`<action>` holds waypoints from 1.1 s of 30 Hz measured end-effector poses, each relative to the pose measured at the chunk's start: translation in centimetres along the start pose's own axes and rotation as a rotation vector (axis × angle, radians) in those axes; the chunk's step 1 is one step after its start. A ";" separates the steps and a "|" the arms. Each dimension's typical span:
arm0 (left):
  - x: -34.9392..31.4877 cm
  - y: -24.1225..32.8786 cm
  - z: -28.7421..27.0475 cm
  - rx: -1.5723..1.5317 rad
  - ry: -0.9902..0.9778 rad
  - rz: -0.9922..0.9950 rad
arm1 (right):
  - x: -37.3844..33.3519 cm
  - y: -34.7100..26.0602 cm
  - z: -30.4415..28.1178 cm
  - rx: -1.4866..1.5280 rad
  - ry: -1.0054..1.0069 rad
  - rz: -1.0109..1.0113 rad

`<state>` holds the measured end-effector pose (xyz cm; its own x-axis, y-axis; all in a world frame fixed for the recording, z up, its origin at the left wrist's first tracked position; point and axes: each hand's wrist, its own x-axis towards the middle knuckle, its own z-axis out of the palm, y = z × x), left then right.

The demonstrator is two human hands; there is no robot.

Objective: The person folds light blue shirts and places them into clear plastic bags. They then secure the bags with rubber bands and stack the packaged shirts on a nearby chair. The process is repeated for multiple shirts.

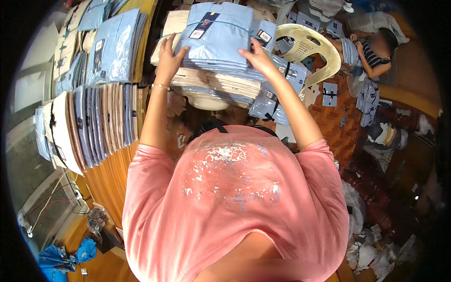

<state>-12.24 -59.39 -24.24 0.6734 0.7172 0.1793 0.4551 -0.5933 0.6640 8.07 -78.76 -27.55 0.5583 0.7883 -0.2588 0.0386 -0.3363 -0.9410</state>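
Observation:
A bundle of folded light blue garments in clear plastic (218, 44), with a dark tag and a thin tie across its top, lies on cream bagged garments (211, 80). My left hand (170, 57) grips the bundle's left edge, thumb on the side near me and fingers spread along it. At its right edge, my right hand (257, 58) holds on with the thumb toward the front corner. Both hands' fingertips are partly hidden against the stack. More blue bagged garments (275, 103), tied with black bands, lie beside my right forearm.
On the left, a wooden table (112, 174) bears a long row of upright bagged garments (101, 120) and blue stacks (110, 51). A cream plastic chair (324, 51) stands to the right. Beyond it, another person (376, 54) sits near garment bundles (368, 101) on the floor.

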 end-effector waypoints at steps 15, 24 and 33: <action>-1.3 2.6 5.4 0.399 -0.048 -0.045 | -18.8 16.1 -12.6 0.000 -0.011 0.167; 13.7 -3.4 4.6 0.091 0.038 -0.097 | -3.6 1.3 -8.6 0.121 0.098 -0.323; 14.8 -1.7 6.1 -0.100 -0.576 -0.537 | 10.8 1.6 -1.8 -0.084 0.193 0.241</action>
<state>0.53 -49.99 -27.09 0.5842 0.5781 -0.5696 0.7671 -0.1641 0.6202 15.63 -71.75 -31.49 0.7062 0.5710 -0.4185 -0.0500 -0.5494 -0.8340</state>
